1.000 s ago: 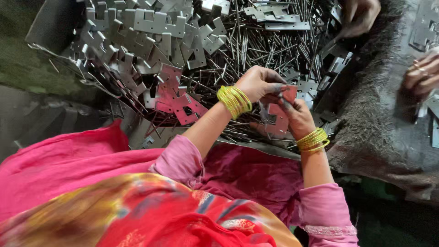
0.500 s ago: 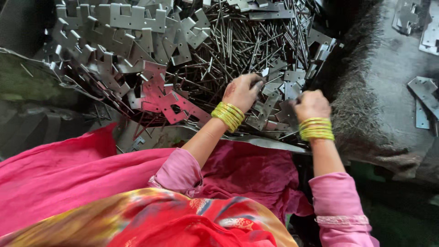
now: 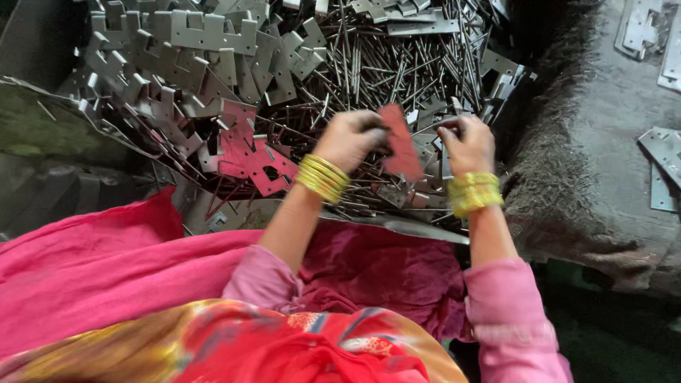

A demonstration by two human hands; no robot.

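Reddish metal plate (image 3: 399, 142), blurred so its outline and cut-outs are hard to make out, sits lifted between the two hands above a heap of thin metal pins (image 3: 383, 71). Left hand (image 3: 351, 138) closes its fingers on the plate's left edge; the fingertips are hidden behind the plate and the knuckles. Right hand (image 3: 468, 144) is curled close to the plate's right side, and whether it pinches the plate, a pin, or nothing I cannot tell, since the fingers face away from the camera and are smeared. Yellow bangles (image 3: 323, 177) ring both wrists.

Grey notched hinge plates (image 3: 206, 35) are piled at the upper left, tangled with the pins so single pieces are hard to separate. More reddish-tinted plates (image 3: 255, 159) lie just left of the left hand. Pink cloth (image 3: 106, 269) covers the lap and hides the near edge of the heap. Flat plates on the grey surface (image 3: 667, 149) at right are cut off by the frame.
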